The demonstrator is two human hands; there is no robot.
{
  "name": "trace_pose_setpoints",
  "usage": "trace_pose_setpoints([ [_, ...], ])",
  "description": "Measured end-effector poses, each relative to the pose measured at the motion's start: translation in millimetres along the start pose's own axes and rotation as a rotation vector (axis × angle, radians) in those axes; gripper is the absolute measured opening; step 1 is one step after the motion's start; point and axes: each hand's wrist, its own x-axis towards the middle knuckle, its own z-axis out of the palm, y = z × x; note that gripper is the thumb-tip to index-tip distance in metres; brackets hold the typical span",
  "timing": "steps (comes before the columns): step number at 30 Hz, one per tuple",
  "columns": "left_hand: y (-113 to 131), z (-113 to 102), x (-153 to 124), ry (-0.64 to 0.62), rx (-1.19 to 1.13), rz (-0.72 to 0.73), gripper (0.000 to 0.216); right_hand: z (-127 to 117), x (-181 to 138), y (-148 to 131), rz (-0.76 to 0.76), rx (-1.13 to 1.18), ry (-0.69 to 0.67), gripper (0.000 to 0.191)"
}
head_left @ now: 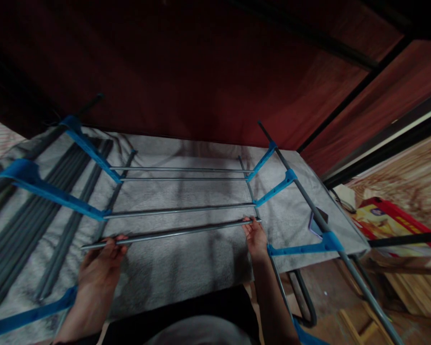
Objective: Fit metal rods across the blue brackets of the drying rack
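Between my two hands a grey metal tube [179,233] lies crosswise, held near both ends. My left hand [102,263] closes its fingers and thumb on the left end, and my right hand [255,235] pinches the right end. Around it stands a partly assembled rack of tubes with blue plastic brackets. Just beyond the held tube, a crossbar [179,211] runs between a left bracket [64,194] and a right bracket [276,189]. Farther back, two more crossbars [187,179] span the frame. Near my right wrist is another blue bracket [305,248].
Loose grey tubes [39,206] lie bundled at the left on the grey cloth-covered table [187,261]. A phone-like object [316,223] rests at the right under a long side pole [309,201]. Beyond the table edge are a red box [395,220] and a wooden stool [366,326].
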Motion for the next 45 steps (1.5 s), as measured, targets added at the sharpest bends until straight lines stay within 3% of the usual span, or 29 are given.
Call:
trace_pose_setpoints([
  [8,-4,3,0,0.025,0.032,0.041,0.026,0,-3,-1,-0.003,-0.009,-0.019,0.005],
  [21,-4,4,-6,0.037,0.083,0.11,0.022,-1,-3,1,-0.041,-0.011,-0.047,0.027],
  [25,-7,1,-5,-0.001,0.08,0.117,0.022,-2,-3,1,-0.033,-0.011,-0.04,0.023],
  [31,-12,3,3,0.072,0.095,0.123,0.026,-2,-6,-3,0.009,-0.006,-0.033,0.016],
  [39,-18,-1,-7,-0.074,-0.108,0.067,0.027,-15,-1,-1,-0.028,-0.044,-0.085,0.016],
  [45,-27,-4,-9,-0.104,-0.097,0.118,0.037,-26,9,5,-0.098,-0.094,-0.127,0.024],
])
